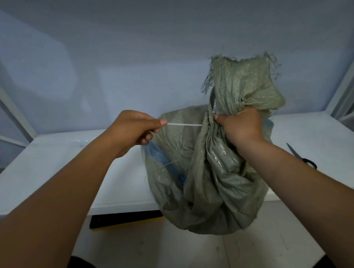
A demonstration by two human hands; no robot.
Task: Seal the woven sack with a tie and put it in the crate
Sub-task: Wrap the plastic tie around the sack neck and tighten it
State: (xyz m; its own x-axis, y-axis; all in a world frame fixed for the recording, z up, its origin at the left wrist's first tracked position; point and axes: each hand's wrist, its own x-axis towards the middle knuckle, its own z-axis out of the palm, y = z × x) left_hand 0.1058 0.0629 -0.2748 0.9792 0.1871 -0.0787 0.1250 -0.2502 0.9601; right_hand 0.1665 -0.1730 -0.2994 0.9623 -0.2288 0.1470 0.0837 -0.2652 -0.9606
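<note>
A grey-green woven sack [211,174] stands on the front edge of the white table [55,168], its belly hanging over the edge. My right hand [239,125] grips the gathered neck of the sack, and the frayed mouth stands up above my fist. A thin white tie [184,124] runs taut from the neck out to the left. My left hand [136,127] pinches the free end of that tie between thumb and fingers. Something blue shows through the sack's left side. No crate is in view.
Black-handled scissors [300,155] lie on the table to the right of the sack, partly behind my right forearm. A dark flat object [124,219] with a yellow edge lies on the floor under the table's front edge. White frame struts stand at both sides.
</note>
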